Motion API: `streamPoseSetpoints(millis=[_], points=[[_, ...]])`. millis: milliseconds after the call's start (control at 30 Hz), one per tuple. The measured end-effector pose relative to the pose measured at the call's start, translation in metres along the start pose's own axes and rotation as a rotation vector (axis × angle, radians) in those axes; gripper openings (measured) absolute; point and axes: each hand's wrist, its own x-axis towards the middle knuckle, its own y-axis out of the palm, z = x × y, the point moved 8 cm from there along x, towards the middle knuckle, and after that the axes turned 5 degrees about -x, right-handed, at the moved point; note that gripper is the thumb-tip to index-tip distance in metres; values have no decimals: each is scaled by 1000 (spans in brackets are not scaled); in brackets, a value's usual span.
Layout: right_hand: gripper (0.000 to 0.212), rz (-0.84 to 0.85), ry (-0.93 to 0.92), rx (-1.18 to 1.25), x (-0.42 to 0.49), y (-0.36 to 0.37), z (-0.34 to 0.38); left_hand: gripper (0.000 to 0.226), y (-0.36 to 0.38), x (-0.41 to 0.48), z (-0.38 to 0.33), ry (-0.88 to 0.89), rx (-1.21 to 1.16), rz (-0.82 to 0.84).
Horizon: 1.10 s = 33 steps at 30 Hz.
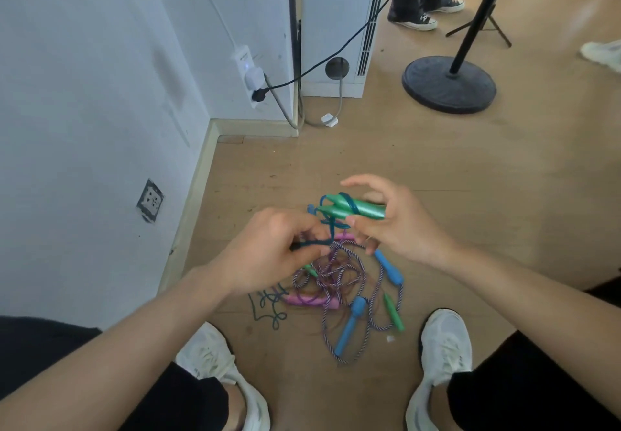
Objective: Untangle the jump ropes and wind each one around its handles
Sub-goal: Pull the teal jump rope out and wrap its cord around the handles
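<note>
Thumb and fingers (pixel 361 224) of the right hand (pixel 401 225) grasp the two green handles (pixel 361 211), held side by side with a few turns of teal rope (pixel 331 229) round them. The left hand (pixel 268 250) pinches that rope's slack just below. Step in hand, by judgement: winding the first rope. The next move calls for carrying the slack round the handles under light tension. The tangle (pixel 339 279) of other ropes lies on the floor (pixel 453 168) beneath.
</note>
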Motion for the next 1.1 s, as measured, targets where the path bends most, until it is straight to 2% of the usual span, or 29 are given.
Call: streamPoseSetpoints(millis=[200, 300, 433, 567, 700, 867, 1033, 1100], points=[[38, 187, -107, -305, -5, 20, 10, 9, -12, 5, -4, -17, -16, -3], [39, 263, -141, -372, -9, 30, 16, 13, -16, 8, 7, -93, -165, -16], [44, 311, -129, -283, -16, 34, 23, 14, -20, 12, 31, -236, -486, -27], [53, 323, -214, -255, -22, 39, 36, 15, -18, 11, 33, -264, -618, 15], [54, 341, -251, -267, -23, 40, 38, 15, -16, 10, 37, -276, -630, 61], [45, 296, -259, -261, -19, 33, 35, 16, -23, 9, 45, -315, -533, 39], [39, 258, -180, -40, -17, 20, 31, 14, -34, 3, 58, -367, -477, -35], [40, 203, -145, 75, -12, 13, 28, 14, -38, 1, 61, -374, -472, -118]])
